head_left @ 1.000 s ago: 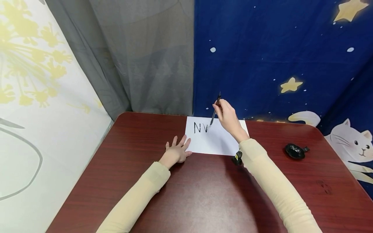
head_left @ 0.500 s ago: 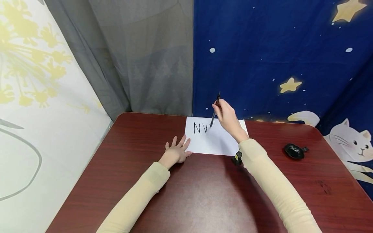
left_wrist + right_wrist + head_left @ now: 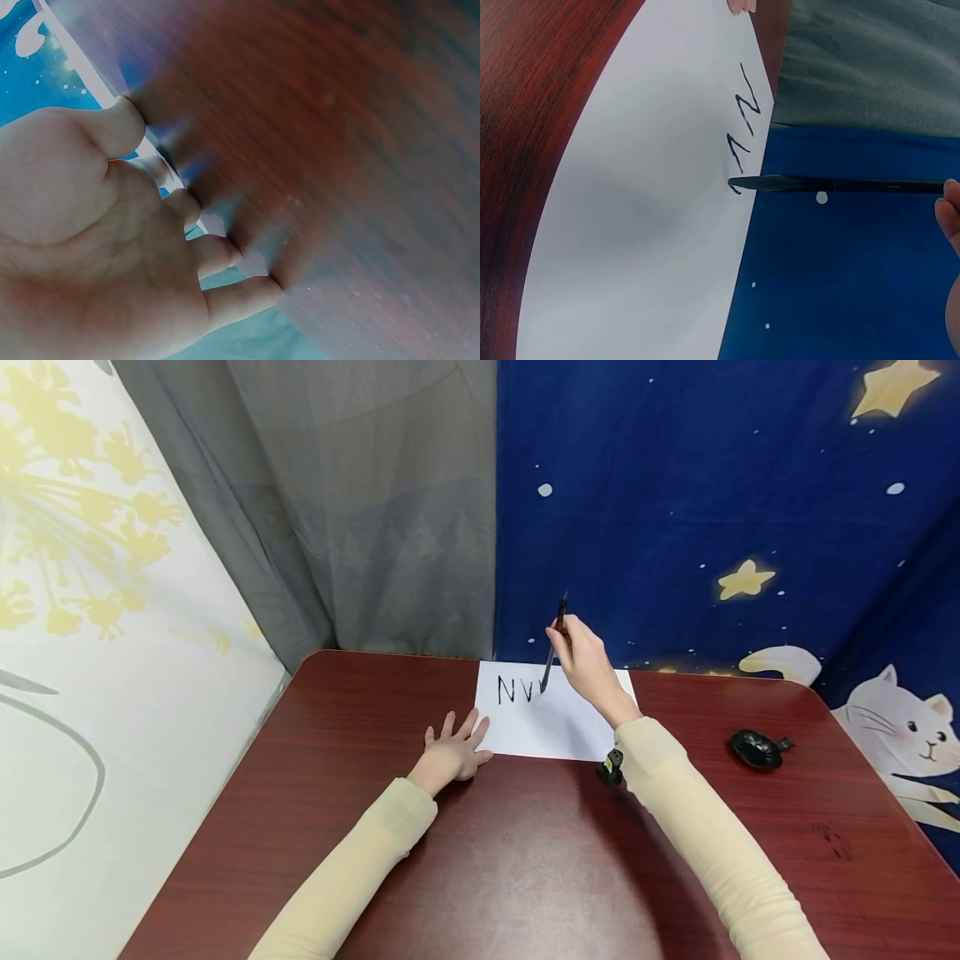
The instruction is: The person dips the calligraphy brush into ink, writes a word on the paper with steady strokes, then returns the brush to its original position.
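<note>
The right hand (image 3: 588, 664) pinches a brush (image 3: 802, 184), its tip on the paper (image 3: 547, 731) at the table's (image 3: 517, 860) far side; the left hand (image 3: 453, 753) lies spread at the sheet's lower-left corner. The brush looks light, soft-tipped (best held mid-shaft); the thin sheet probably slides unless pinned by an edge. Counted: one brush, one sheet, three marks (image 3: 506, 690), one black dish (image 3: 757, 749).

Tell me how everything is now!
Paper: lying on the table, partly written on
Writing: N, V and a short third mark
Brush: tilted, tip on the paper
Right hand: holding the brush
Left hand: spread, touching the paper
Black dish: on the table, contents unclear
Blue curtain: hanging
Grey curtain: hanging
</note>
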`<state>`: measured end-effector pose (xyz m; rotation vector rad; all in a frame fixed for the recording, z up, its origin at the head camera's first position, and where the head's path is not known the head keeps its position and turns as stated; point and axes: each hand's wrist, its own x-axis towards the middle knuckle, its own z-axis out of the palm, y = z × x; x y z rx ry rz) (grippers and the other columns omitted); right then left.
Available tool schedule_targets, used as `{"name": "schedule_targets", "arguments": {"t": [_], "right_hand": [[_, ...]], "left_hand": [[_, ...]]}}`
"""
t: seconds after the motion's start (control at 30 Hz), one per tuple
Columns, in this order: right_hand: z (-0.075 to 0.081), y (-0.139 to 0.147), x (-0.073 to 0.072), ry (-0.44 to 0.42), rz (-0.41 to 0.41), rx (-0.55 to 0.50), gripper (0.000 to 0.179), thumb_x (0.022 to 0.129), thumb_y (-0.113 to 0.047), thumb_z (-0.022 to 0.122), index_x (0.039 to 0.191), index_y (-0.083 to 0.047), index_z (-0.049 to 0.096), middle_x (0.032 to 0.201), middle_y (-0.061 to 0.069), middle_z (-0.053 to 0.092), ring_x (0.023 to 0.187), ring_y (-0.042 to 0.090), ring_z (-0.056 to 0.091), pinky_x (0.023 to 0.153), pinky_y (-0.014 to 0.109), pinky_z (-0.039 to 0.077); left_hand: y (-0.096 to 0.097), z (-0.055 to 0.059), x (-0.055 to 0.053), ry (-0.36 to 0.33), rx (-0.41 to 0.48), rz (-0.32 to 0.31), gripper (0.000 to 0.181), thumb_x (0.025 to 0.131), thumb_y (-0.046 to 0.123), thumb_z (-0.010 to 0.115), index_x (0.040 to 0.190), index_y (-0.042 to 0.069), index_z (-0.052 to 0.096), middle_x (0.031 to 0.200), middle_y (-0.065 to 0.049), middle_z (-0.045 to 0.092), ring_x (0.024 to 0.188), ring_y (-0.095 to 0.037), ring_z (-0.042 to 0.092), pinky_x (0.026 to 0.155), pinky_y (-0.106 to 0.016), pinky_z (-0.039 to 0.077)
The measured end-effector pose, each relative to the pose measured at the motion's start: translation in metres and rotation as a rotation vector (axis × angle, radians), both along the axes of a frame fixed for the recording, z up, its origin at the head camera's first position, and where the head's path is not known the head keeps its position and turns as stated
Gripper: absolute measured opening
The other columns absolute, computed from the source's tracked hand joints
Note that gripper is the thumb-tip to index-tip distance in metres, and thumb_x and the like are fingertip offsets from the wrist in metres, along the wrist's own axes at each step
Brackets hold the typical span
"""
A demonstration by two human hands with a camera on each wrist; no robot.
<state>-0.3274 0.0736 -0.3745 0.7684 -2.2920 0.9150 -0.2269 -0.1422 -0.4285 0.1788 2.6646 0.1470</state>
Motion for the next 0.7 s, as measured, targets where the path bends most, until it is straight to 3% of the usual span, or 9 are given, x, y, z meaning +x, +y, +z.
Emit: {"name": "schedule_targets", "arguments": {"t": [0.7], "right_hand": [[0.0031, -0.0001, 0.0027, -0.022, 0.013, 0.001, 0.021, 0.098, -0.029, 0.043, 0.099, -0.009, 0.051, 0.079, 0.000, 0.050, 0.064, 0.012, 0.044, 0.054, 0.028, 0.039]], "left_hand": [[-0.0011, -0.0011, -0.0008, 0.000, 0.003, -0.001, 0.060, 0.097, 0.049, 0.030, 0.148, 0.032, 0.003, 0.154, 0.009, -0.008, 0.140, -0.028, -0.010, 0.108, -0.057, 0.005]]}}
